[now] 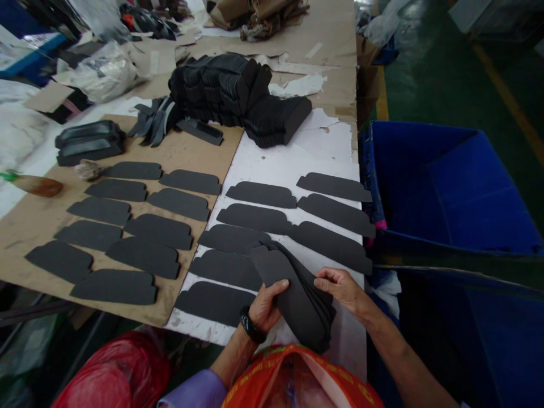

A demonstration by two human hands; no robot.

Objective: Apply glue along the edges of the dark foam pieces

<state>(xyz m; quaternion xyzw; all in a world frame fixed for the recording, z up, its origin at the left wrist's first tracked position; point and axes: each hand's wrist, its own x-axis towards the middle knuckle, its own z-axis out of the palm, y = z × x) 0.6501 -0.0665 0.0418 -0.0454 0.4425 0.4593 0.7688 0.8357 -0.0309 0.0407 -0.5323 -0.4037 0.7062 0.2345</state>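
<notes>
Hands (266, 309) gripping dark pieces (295, 297), cluttered table (334, 48)

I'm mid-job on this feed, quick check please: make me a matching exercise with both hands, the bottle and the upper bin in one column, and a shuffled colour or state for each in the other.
Things:
1. left hand
2. right hand
3. bottle
4. upper bin

Colours or states:
A. fingers at the right edge of the fanned stack of dark pieces
B. blue, open at the top
C. thumb on the face of that stack, dark band at the wrist
D. green cap at one end

Pairs: 1-C, 2-A, 3-D, 4-B
</notes>
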